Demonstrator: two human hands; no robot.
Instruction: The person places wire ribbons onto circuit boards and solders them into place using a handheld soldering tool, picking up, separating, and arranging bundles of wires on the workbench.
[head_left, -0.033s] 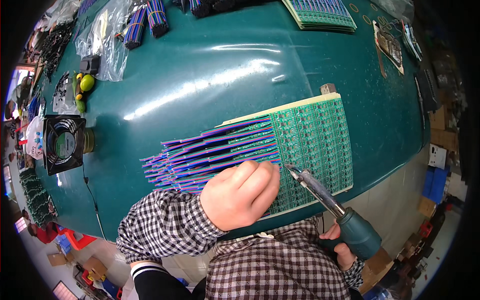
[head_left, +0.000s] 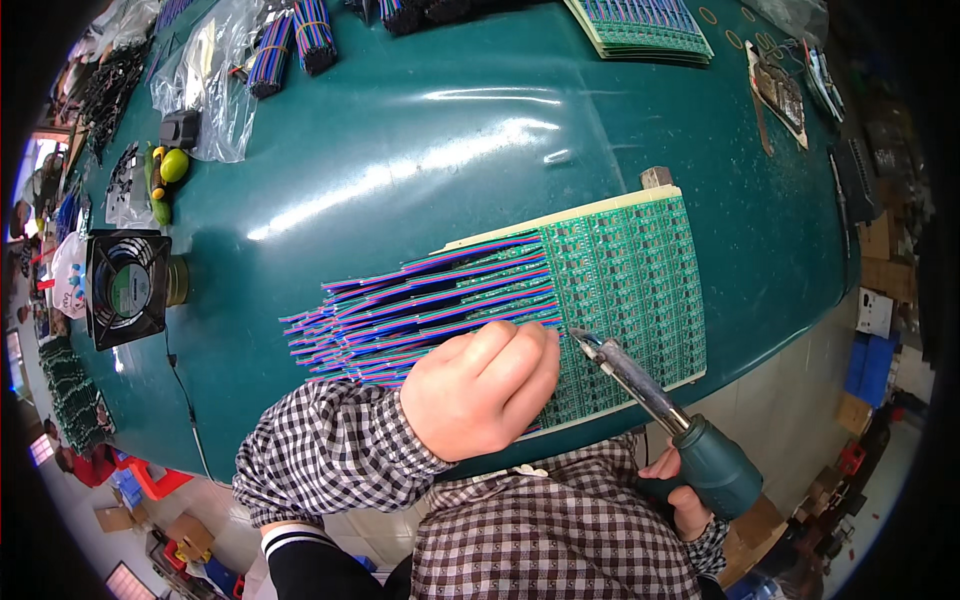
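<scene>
A panel of green circuit boards [head_left: 640, 290] lies at a slant on the table before me. Rows of flat multicoloured wires [head_left: 430, 300], striped red, blue and black, run left from its solder points. My left hand [head_left: 485, 385] is closed in a pinch over the panel's left part, on the end of one such wire, mostly hidden by the fingers. My right hand [head_left: 688, 510], partly hidden behind the handle, grips a soldering iron [head_left: 645, 388] with a dark green handle. The iron's tip meets the panel just right of my left fingertips.
The green table mat [head_left: 380, 130] carries a black fan [head_left: 130, 290] at left and wire bundles [head_left: 270, 58] beside a plastic bag [head_left: 215, 90] at the back. A stack of wired boards [head_left: 645, 28] lies far right. A small block [head_left: 656, 178] touches the panel's far edge.
</scene>
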